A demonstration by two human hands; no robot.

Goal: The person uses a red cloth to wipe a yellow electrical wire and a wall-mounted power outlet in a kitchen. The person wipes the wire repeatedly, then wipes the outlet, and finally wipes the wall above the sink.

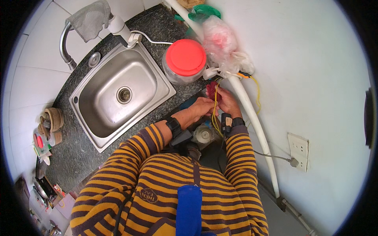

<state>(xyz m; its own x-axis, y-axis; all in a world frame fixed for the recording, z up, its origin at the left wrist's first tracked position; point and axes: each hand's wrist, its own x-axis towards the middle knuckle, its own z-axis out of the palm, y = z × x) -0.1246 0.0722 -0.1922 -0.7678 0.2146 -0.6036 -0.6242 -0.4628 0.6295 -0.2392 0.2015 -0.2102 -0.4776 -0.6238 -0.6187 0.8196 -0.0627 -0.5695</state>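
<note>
My right hand [228, 101] grips a crumpled dark red bag or cloth [212, 90] beside the white pipe. Close against it on the left is my left hand [203, 106], its fingertips near a yellow cord [215, 113]. Whether the left fingers pinch anything is hidden. The cord hangs in a loop in front of the red bundle and down between my wrists. Below the hands stands a pale round-topped object [203, 134], partly covered by my arms.
A steel sink [137, 110] is set in the dark speckled countertop [73, 156]. A red-lidded clear jar [186, 57] stands at the corner. Plastic bags [220, 38] hang by the white pipe [251, 109]. A plug sits in the wall socket [299, 150] on the right.
</note>
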